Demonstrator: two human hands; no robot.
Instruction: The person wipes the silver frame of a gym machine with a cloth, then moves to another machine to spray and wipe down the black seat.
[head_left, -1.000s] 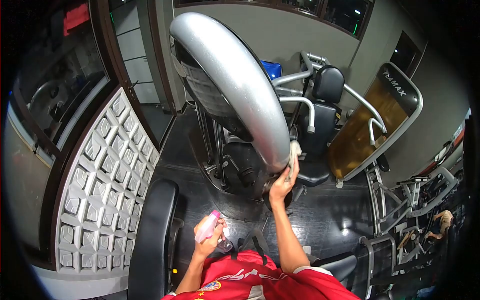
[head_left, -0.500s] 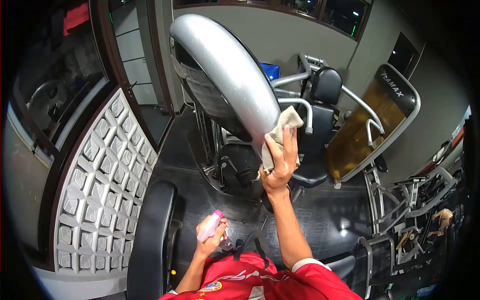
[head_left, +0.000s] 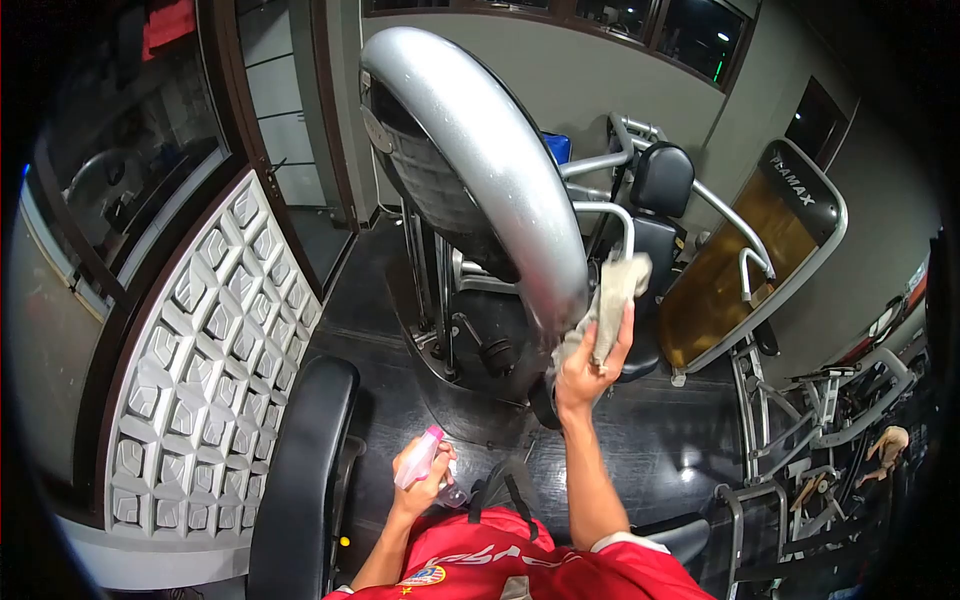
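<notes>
My right hand [head_left: 590, 378] grips a beige cloth [head_left: 620, 300] at the lower right edge of a curved silver machine cover [head_left: 480, 140]. The cloth's upper end sticks up past my fingers, and its lower part hangs along the cover's edge. Small wet specks show on the silver surface. Low in front of my body, my left hand [head_left: 422, 478] is wrapped round a spray bottle with a pink and white trigger head [head_left: 428, 450] and a clear body. The bottle stays away from the machine.
A black padded bench [head_left: 305, 480] stands to my left, beside a white patterned wall panel [head_left: 200, 370]. Behind the cover is a machine with a black seat and backrest [head_left: 663, 180]. A gold-panelled weight stack [head_left: 740, 270] stands at right, near metal frames [head_left: 830, 400].
My right hand has moved with the cloth slightly down and right along the cover's edge. The cloth has turned and bunched. My left hand still holds the spray bottle low; the view has shifted slightly.
</notes>
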